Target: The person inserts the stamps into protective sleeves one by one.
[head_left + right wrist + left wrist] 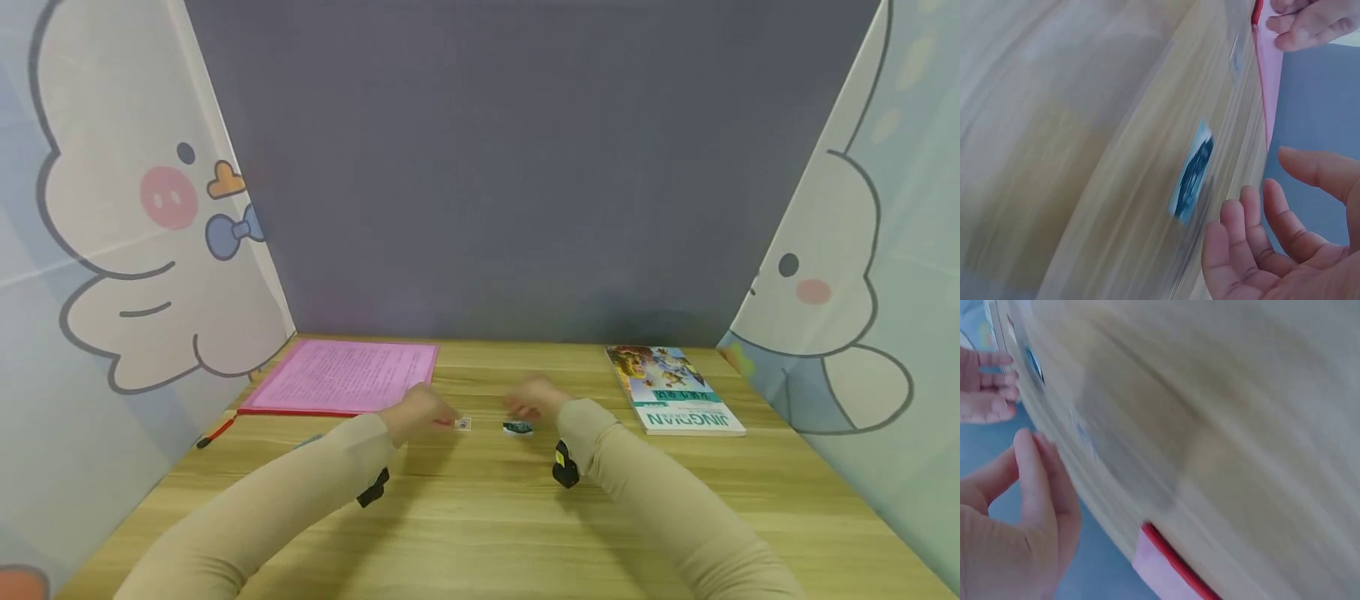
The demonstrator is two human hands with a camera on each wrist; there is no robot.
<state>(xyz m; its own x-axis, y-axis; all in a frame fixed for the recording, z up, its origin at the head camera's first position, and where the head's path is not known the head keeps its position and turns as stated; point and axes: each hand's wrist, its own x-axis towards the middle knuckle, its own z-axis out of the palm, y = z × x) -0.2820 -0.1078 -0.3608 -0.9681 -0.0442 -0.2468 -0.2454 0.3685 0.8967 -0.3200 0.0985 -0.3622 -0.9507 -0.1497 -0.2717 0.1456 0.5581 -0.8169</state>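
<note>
Two small stamp-like cards lie on the wooden table. One is pale with a dark little picture [462,424]; my left hand [418,412] hovers just left of it, blurred in the head view. Up close, the left hand [1029,512] has its thumb and fingertips near each other, with nothing visible between them. The second card is dark teal and white [517,427], shown larger as a teal card [1192,172] in the right wrist view. Beside and above it is my right hand [538,397]. The fingers of the right hand [1285,240] are spread and loosely bent, holding nothing.
A pink printed sheet with a red edge [345,377] lies at the back left, with a red and black pen [216,432] by its corner. At the back right is a colourful book [675,392]. A bluish item [308,440] is partly behind the left sleeve.
</note>
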